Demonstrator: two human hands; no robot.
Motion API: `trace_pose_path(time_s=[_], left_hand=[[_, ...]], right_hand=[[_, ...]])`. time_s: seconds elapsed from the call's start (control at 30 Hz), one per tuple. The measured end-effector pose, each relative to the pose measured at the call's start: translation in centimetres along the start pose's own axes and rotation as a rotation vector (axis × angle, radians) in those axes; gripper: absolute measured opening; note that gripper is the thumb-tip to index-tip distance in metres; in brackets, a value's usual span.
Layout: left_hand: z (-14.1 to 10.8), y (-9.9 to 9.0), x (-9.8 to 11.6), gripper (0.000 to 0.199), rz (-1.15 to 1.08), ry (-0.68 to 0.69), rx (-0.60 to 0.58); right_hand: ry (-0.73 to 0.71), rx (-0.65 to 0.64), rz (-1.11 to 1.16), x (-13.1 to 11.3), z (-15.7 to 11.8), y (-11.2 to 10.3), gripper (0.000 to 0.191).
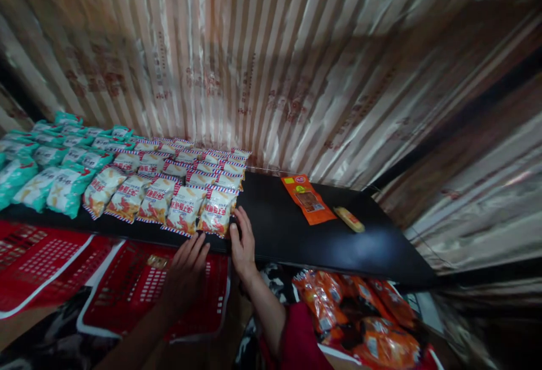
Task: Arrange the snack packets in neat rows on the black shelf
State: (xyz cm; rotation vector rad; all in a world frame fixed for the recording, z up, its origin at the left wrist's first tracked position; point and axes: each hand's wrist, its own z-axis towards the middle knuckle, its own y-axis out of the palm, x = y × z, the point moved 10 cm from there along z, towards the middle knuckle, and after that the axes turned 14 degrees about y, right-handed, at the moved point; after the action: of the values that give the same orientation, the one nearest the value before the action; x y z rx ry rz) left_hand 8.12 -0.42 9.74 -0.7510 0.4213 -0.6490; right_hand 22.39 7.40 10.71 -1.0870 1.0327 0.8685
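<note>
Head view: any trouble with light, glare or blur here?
Head view: dim overall, with a pale glare patch on the right part of the shelf; head view: the sheet shines in streaks and smears toward the upper right corner; head view: the left hand looks darker than the right hand; head view: large print on the nearest white packs stays fairly clear.

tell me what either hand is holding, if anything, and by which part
Nothing appears held. The open right hand is at the right side of the rightmost front snack bag; the left hand is at the front edge of the black shelf.
</note>
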Motion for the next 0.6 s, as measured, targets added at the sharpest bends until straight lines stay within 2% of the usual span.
trace_pose_path(time_s=[0.1,0.17,0.3,0.37,0.5,0.6], left_hand=[[0.0,0.4,0.2,0.037,0.069,-0.094,-0.059],[0.2,0.3,0.9,0.035,0.097,-0.109,-0.061],[1.2,-0.6,3.6,0.034,0.071,-0.127,-0.008],[1.8,-1.3,5.7,0.035,0.013,-0.138,0.019],[3.8,-2.6,10.7,0.039,-0.163,-0.149,0.063],[5.4,-2.3,14.7,0.039,-0.287,-0.208,-0.011]], right_hand=[[-0.005,0.004,-0.005,0.3,-0.5,-0.6,0.043],[0.003,0.008,-0.002,0.5,-0.9,-1.3,0.043],[0.011,0.018,0.022,0.3,-2.1,-4.8,0.04],[-0.02,0.047,0.016,-0.1,-3.1,-7.9,0.039],[-0.074,0.133,-0.091,0.1,-5.8,-15.9,0.037],[-0.12,0.154,-0.239,1.2,-8.1,-21.9,0.035]])
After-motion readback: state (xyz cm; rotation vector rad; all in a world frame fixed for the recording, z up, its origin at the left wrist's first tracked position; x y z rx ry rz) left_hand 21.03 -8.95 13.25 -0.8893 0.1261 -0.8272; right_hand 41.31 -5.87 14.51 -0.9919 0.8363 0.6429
